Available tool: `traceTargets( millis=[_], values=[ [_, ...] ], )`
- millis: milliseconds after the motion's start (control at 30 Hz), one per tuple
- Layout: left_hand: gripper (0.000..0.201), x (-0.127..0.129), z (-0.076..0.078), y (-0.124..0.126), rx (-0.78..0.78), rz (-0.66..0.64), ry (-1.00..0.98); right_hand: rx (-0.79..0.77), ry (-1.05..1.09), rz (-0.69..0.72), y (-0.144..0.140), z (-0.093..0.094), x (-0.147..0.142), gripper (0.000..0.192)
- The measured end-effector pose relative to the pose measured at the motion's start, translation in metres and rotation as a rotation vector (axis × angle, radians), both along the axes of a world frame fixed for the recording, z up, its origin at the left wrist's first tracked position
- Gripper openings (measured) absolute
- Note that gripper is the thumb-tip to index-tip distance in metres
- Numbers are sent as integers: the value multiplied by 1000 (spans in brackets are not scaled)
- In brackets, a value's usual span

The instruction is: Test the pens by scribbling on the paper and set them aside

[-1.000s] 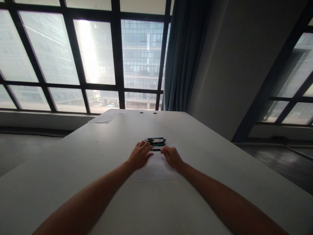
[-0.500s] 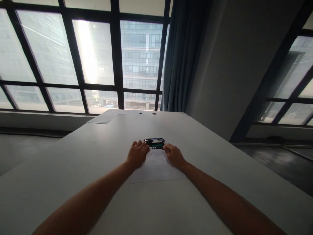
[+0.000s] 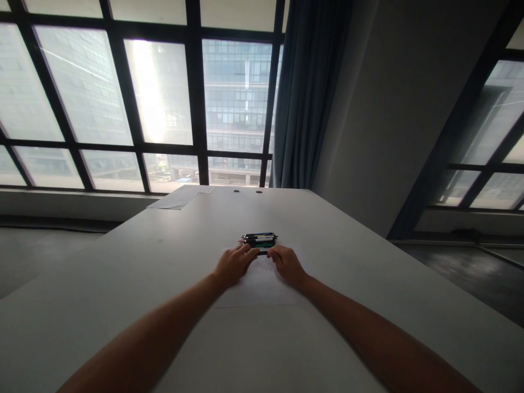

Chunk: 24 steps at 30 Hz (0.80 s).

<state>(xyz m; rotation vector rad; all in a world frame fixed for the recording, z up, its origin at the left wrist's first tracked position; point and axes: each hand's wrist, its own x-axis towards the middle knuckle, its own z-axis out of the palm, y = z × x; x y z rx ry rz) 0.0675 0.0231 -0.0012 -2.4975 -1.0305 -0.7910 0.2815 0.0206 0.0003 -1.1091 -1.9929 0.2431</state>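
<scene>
We have both arms stretched forward over a pale table [image 3: 368, 262], and our hands meet near its middle, on a white sheet of paper [image 3: 262, 286] that lies flat under them. Our left hand [image 3: 234, 263] rests palm down on the sheet's left part, its fingers pointing forward and to the right. Our right hand [image 3: 287, 263] rests on the right part, fingers curled and pointing forward and to the left. Between the two sets of fingertips sits a single dark pen [image 3: 262, 252], and both hands touch or pinch its ends; the picture is too small for us to tell whether either hand truly grips it or only presses on it. The pen's long axis runs left to right, across our line of sight, so one end points to each hand and neither hand is clearly the nearer.

Just beyond this pen, away from us, lies a small bundle of pens [image 3: 258, 239], side by side and parallel to the one at our fingertips. The bundle is touching or just beside the far edge of the sheet; we cannot tell which. It lies straight ahead of both hands, a little closer to the left fingertips.

At the far left corner of the table lie more papers [image 3: 180, 197], well apart from us, below the windows [image 3: 155, 93] and beside a blue curtain [image 3: 307, 93].
</scene>
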Motion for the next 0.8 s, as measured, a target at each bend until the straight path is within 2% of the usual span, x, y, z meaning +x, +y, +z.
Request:
traceTargets(
  millis=[400,567,733,800],
  values=[
    [26,-4,1,-3,-36,-12,39,148,-209,37,0,2,4,32],
    [25,-2,4,-8,-55,26,45,201,-311,55,-1,6,5,29],
    [22,2,8,-14,-81,91,59,192,-198,97,-3,7,5,24],
    [22,4,8,-15,-83,91,51,167,-153,76,-4,7,4,29]
  ],
)
